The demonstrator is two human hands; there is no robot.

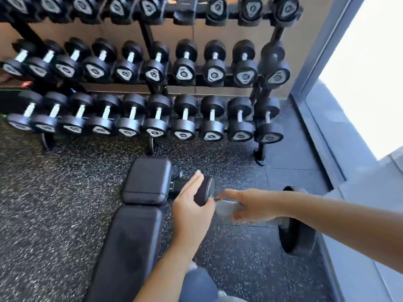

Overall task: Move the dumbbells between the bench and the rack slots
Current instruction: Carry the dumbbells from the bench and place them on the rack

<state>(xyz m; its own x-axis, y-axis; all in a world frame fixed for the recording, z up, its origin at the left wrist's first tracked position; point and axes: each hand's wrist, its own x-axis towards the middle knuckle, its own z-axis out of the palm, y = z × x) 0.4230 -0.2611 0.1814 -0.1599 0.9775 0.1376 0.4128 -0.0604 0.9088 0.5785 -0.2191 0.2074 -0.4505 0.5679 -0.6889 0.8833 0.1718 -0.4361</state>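
Observation:
A black dumbbell (297, 232) with a silver handle hangs in the air to the right of the black padded bench (139, 214). My right hand (250, 207) is closed around its handle. My left hand (192, 205) cups the dumbbell's left head from below and the side. The three-tier rack (150, 33) stands behind the bench, its rows filled with black dumbbells. One slot on the top row, right of the centre post, looks empty (185, 12).
Speckled black rubber floor surrounds the bench. A grey sill and a bright window run along the right side. The rack's feet stand just beyond the bench's head. My knee shows at the bottom centre.

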